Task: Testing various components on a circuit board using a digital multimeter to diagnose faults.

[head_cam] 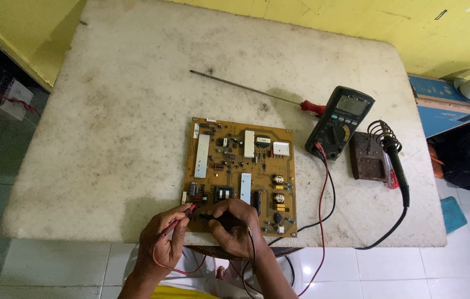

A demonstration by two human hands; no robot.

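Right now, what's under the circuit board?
The circuit board lies flat on the stained white table. Its near edge is covered by the left hand and right hand; the board's underside is hidden.

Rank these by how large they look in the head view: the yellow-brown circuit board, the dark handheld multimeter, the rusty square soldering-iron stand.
1. Yellow-brown circuit board, clearly largest.
2. Dark handheld multimeter.
3. Rusty square soldering-iron stand, only slightly smaller than the multimeter; all lie similarly far from the camera.

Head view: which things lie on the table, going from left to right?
Left hand with red probe → right hand → circuit board → multimeter → soldering iron stand → soldering iron.
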